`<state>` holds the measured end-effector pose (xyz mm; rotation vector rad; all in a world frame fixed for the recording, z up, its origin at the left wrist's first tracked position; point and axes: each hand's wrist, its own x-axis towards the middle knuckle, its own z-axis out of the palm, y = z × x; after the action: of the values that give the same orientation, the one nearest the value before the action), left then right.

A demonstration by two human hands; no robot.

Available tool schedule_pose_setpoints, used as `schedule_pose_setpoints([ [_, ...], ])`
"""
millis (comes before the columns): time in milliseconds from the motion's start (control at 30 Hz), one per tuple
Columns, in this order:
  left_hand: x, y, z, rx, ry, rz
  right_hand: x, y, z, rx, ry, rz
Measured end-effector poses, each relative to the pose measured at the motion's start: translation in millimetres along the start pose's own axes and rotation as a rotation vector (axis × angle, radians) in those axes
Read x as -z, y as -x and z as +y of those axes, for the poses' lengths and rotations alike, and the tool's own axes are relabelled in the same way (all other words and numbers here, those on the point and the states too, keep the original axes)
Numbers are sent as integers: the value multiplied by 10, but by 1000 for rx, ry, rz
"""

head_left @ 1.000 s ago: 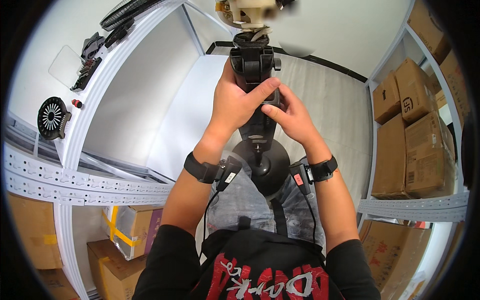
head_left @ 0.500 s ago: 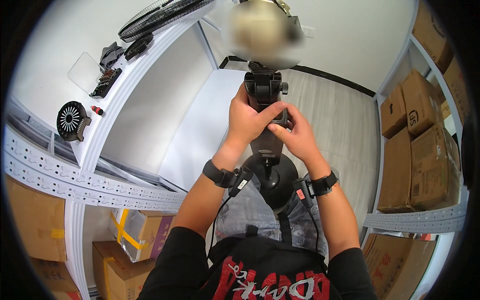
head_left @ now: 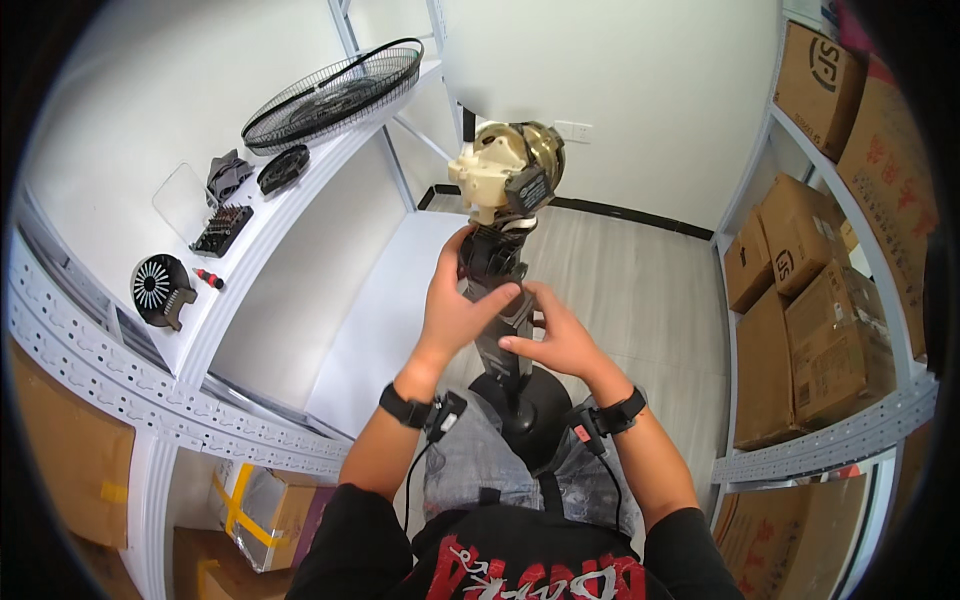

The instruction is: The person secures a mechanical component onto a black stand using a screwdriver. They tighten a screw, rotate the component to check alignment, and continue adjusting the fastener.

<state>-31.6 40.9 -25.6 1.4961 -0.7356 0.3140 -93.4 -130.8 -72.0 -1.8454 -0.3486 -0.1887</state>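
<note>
In front of me stands a partly dismantled pedestal fan with a bare, cream and brass-coloured motor on top. Below the motor is a black tilting neck, which leads down to a dark grey control housing and a round black base on the floor. My left hand is wrapped round the left side of the neck, its thumb lying across the front. On the right, the fingers of my right hand curl round the housing's edge and its thumb rests on the front. Some fingertips are hidden behind the fan.
A white shelf on my left carries a round fan grille, a black vented cover, a bit set, a short red-black screwdriver and a grey cloth. Cardboard boxes fill the right-hand rack.
My view has tilted upward, so the motor now shows in full. Both hands stay at the fan; the right hand's fingers have shifted from the housing's upper edge to its right side.
</note>
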Motion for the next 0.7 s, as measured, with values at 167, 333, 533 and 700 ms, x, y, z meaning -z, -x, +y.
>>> schedule_pose_setpoints([
  [167,-226,85,105,126,-24,128,180,-239,66,-66,-280,-222],
  [333,-329,91,59,59,-110,251,197,-353,8,-151,-434,-354],
  [533,-271,111,-75,19,-206,244,135,-321,66,-139,-451,-332],
  [700,-252,132,-28,40,-225,208,23,-313,-59,-27,-313,-201],
])
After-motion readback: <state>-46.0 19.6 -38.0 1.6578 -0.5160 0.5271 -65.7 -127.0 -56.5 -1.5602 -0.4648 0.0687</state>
